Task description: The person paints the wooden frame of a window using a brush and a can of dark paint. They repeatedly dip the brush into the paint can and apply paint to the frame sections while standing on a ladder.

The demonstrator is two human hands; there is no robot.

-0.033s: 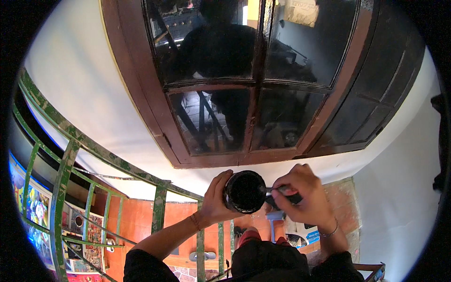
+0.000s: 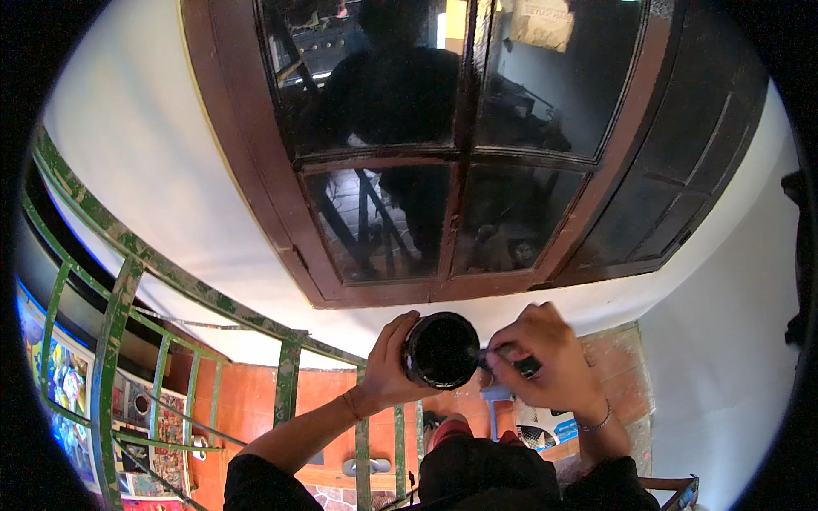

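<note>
The left hand [image 2: 392, 359] grips a round black can [image 2: 441, 351]; beside it, the right hand [image 2: 545, 358] pinches a slim dark tool [image 2: 484, 357]. Beyond the can, the brown wooden window frame [image 2: 241, 170] looks only partly blackened.

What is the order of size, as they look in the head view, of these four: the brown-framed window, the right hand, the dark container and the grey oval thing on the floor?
1. Brown-framed window
2. Right hand
3. Dark container
4. Grey oval thing; being farther away, on the floor, may shrink it.

White wall [image 2: 128, 153] w/ brown-framed window [image 2: 463, 162], dk reflective panes [image 2: 383, 106]; grey wall [image 2: 716, 341] on R, orange tiled flr [image 2: 256, 400] below.
</note>
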